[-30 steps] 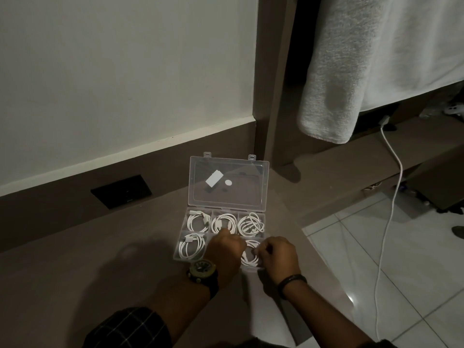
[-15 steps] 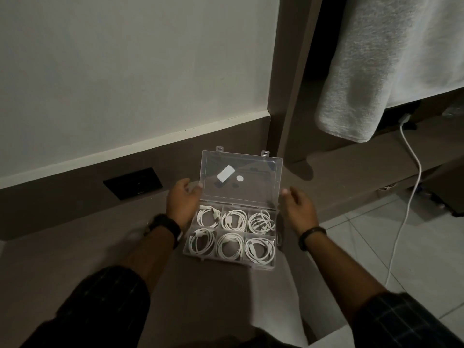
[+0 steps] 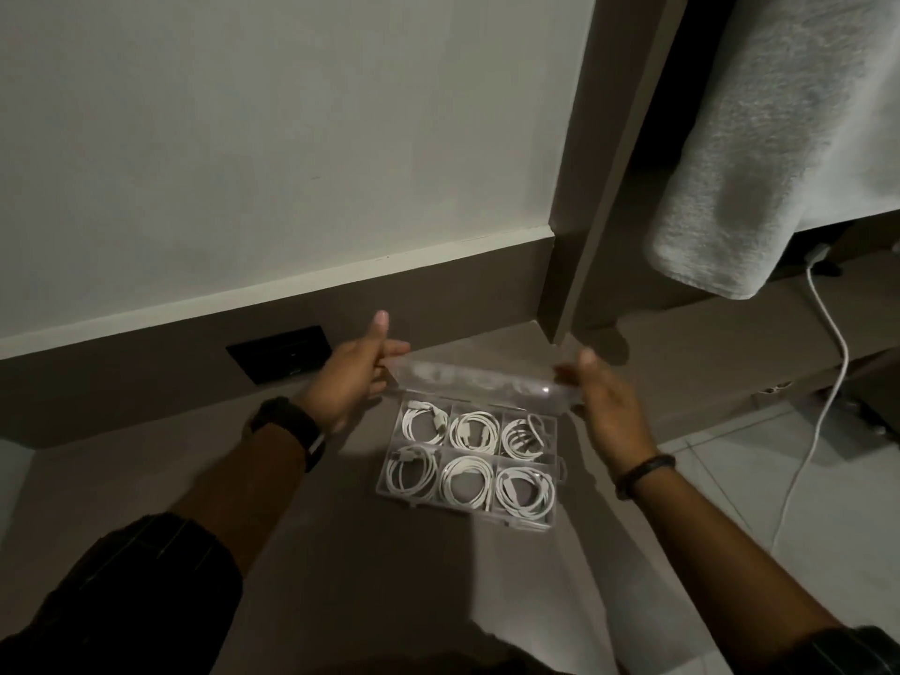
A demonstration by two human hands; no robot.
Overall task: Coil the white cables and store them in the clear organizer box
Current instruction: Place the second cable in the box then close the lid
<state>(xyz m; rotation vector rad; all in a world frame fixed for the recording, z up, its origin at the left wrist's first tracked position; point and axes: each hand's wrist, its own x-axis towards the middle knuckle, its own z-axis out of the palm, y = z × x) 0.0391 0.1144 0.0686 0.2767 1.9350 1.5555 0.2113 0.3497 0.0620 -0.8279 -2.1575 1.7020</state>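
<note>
Right now both hands are on the clear lid (image 3: 479,382) of the organizer box (image 3: 470,462), one at each end. Left hand (image 3: 348,377) pinches the lid's left end, thumb sticking up, other fingers curled round the edge. Right hand (image 3: 606,406) grips the right end w/ fingers wrapped on it. Lid is tilted roughly halfway over the tray, seen nearly edge-on and blurred.

Box sits on the brown surface (image 3: 195,479) near its right edge, close to the back, approx. between the two forearms. It has six compartments, 2 rows of 3, each w/ one coiled white cable (image 3: 465,479) inside (all six look filled).

Left wrist has a dark watch (image 3: 292,426), right wrist a dark band (image 3: 643,472). Black wall plate (image 3: 280,350) sits on the brown strip behind the surface, just left of the left hand. Beyond the right edge: a grey towel (image 3: 779,138) hangs, and another white cord (image 3: 823,382) runs down to the tiled floor (image 3: 779,504).
</note>
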